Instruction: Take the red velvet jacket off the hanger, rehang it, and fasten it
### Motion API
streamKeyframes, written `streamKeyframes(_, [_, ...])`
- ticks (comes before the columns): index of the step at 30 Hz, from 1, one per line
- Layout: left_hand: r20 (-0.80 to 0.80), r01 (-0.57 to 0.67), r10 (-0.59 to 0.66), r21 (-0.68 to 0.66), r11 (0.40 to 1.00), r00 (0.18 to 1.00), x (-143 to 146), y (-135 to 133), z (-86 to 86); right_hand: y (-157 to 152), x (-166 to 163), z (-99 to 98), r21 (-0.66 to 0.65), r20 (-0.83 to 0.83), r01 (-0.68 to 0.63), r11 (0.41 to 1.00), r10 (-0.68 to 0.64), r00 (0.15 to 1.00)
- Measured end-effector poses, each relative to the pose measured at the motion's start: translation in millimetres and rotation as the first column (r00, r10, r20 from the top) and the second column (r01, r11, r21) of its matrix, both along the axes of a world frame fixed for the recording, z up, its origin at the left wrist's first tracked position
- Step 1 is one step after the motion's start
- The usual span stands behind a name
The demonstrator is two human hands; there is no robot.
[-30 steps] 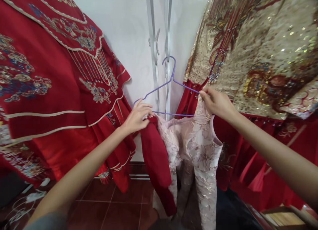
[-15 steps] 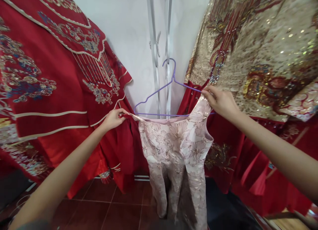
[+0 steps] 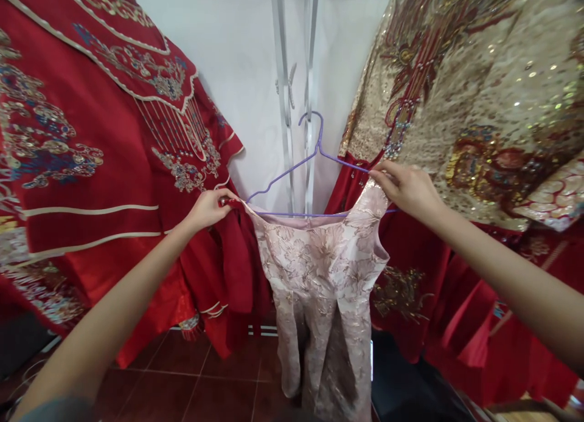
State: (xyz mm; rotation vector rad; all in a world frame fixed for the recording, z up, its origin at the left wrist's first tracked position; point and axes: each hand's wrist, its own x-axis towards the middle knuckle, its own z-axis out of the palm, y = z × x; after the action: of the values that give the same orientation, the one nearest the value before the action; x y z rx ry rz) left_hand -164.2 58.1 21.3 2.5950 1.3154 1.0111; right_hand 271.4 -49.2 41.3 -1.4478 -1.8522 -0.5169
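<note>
A pale pink floral dress (image 3: 314, 258) hangs in front of me, partly on a purple hanger (image 3: 292, 168) whose hook points up by the metal posts. My right hand (image 3: 406, 185) pinches the dress's right shoulder strap where it meets the hanger's right arm. On the other side, my left hand (image 3: 212, 208) is closed on the dress's left strap, stretched out past the hanger's left end. A bit of red cloth shows at those fingertips; whether it is gripped too I cannot tell. The hanger's bottom bar runs behind the neckline.
Red embroidered garments (image 3: 104, 124) hang at the left. A gold sequined garment (image 3: 469, 106) hangs at the right over red skirts. Pale metal posts (image 3: 310, 57) stand before a white wall (image 3: 219, 39). Below are dark red floor tiles (image 3: 177, 391) and a black object (image 3: 410, 379).
My left hand has risen slightly, lifting the left strap toward the hanger's end. The right hand keeps its pinch and has hardly moved. The dress's lower part has swung a little left.
</note>
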Motion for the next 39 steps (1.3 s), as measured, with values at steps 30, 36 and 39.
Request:
streamKeyframes(30, [0.022, -0.087, 0.088, -0.022, 0.996, 0.996, -17.8, -1.2, 55.1, 33.4, 8.4, -31.3, 0.089, -0.154, -0.088, 0.992, 0.101, 0.983])
streamKeyframes(36, [0.317, -0.115, 0.163, -0.166, 0.979, 0.934, 15.2, 7.9, 56.8, 37.2, 8.1, -35.7, 0.083, -0.294, -0.185, 0.979, 0.201, 0.934])
streamKeyframes(39, [0.453, 0.063, 0.069, -0.27, 0.961, 0.889, 58.6, 7.6, 56.8, 36.2, 6.2, -36.6, 0.059, -0.343, -0.233, 0.971, 0.239, 0.908])
